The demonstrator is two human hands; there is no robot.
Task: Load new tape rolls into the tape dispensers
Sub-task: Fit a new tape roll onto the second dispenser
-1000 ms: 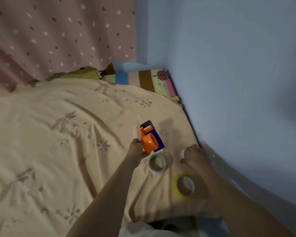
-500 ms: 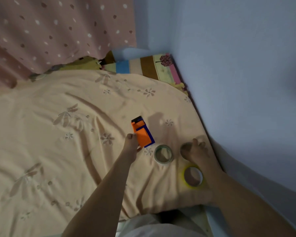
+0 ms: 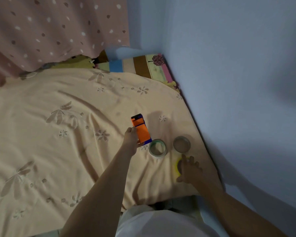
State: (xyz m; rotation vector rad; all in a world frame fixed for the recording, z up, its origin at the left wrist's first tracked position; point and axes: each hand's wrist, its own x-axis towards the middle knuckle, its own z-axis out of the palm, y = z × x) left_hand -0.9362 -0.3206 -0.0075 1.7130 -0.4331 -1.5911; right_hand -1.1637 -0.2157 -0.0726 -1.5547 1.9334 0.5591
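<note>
My left hand (image 3: 131,140) grips an orange and blue tape dispenser (image 3: 141,130) and holds it just above the peach bedsheet (image 3: 58,134). Right of the dispenser a green-edged tape roll (image 3: 157,149) lies flat on the sheet. A clear, brownish tape roll (image 3: 181,144) lies flat beside it, nearer the wall. My right hand (image 3: 190,170) rests with spread fingers on top of a yellow tape roll (image 3: 177,166), which shows only at its left edge. Whether the fingers grip that roll is hidden.
A blue-grey wall (image 3: 237,82) runs along the right edge of the bed, close to the rolls. A pink dotted curtain (image 3: 50,31) hangs at the back. A striped mat (image 3: 140,65) lies in the far corner. White clothing (image 3: 161,223) shows at the bottom.
My right hand let go of the clear roll, which now lies flat, and moved back onto the yellow roll. My left hand turned the dispenser so its orange top faces me.
</note>
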